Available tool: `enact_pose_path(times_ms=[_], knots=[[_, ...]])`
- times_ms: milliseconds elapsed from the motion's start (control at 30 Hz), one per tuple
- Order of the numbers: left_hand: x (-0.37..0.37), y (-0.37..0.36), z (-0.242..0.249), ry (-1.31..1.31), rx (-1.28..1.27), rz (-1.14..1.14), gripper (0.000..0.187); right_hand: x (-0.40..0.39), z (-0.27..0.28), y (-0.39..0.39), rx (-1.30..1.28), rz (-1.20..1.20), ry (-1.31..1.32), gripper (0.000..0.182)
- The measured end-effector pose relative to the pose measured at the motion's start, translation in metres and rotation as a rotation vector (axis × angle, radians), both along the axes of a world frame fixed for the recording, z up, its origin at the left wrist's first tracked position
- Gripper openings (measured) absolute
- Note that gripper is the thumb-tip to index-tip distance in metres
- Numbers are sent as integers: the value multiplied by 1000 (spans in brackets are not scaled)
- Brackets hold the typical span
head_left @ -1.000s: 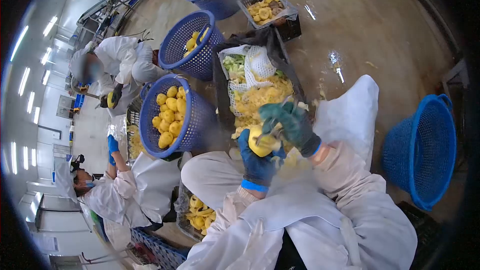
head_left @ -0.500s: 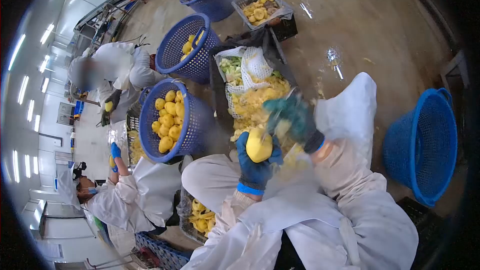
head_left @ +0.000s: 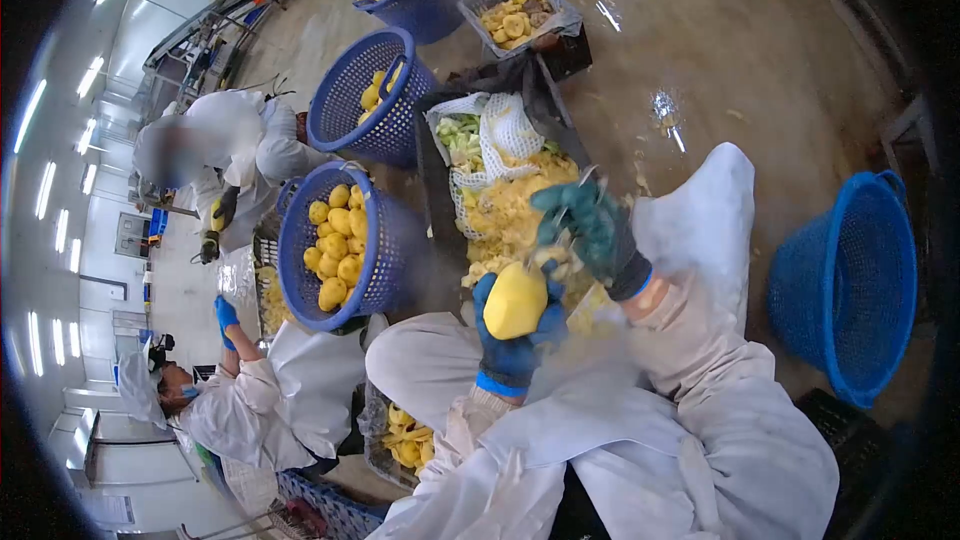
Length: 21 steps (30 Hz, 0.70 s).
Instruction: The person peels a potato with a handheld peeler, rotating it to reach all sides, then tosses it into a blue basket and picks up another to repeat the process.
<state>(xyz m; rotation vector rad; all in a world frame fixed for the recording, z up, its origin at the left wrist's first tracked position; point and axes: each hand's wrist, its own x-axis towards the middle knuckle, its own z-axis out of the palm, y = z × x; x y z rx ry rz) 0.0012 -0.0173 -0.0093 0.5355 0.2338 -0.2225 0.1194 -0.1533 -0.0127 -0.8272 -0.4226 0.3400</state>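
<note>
My left hand (head_left: 508,345), in a blue glove, is closed around a peeled yellow fruit (head_left: 515,302), smooth and mango-like. Up and to the right of the fruit, apart from it, is my right hand (head_left: 585,225) in a wet green glove. Its fingers are curled on a thin metal tool that looks like a peeler (head_left: 592,174); most of the tool is hidden by the glove. Beneath both hands, a black-lined crate (head_left: 437,180) holds pale yellow peelings (head_left: 510,205), white foam netting (head_left: 508,130) and green scraps (head_left: 460,138).
Blue-violet baskets of yellow fruit (head_left: 390,240) (head_left: 405,130) (head_left: 435,10) stand left of the crate. Beyond it is a crate of cut pieces (head_left: 490,35); another with yellow scraps (head_left: 372,450) sits by my left leg. A blue basket (head_left: 840,290) is at right. Two co-workers (head_left: 235,410) (head_left: 215,135) sit at left.
My right hand has risen slightly and moved away from the fruit. My left hand has lowered a little, with the fruit turned and tilted in it.
</note>
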Motion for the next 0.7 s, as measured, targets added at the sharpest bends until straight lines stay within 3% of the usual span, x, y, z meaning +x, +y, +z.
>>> enact_pose_path(times_ms=[33,67,133,167,200,233,267,300,400,500,567,633,700], knots=[[-2,6,-3,57,-137,-85,57,-11,9,7,-50,67,-42,31],[-3,5,-7,103,87,-4,56,-15,14,11,-96,134,-92,31],[-2,5,-5,194,132,89,48,-6,3,9,-341,-181,-252,29],[-1,7,0,229,-51,113,42,3,-2,-1,-490,-413,-400,29],[3,12,5,242,-232,139,36,16,-2,-6,-470,-497,-345,27],[3,15,4,213,145,198,35,29,-2,-11,-448,-580,-291,25],[1,27,-34,55,567,203,35,30,-2,-14,-294,-474,-23,23],[0,39,-72,-44,1006,256,36,28,0,-10,-252,-480,57,23],[15,54,-91,-86,970,368,28,34,-20,-9,-136,-332,288,24],[82,122,-114,-82,658,407,28,43,-41,-2,-108,-283,409,24],[144,161,-51,-210,453,473,26,44,-37,5,-200,-307,395,25],[182,178,20,-278,403,468,27,46,-37,19,-296,-355,364,25],[201,189,18,-113,376,366,31,43,-36,25,-406,-360,257,21]])
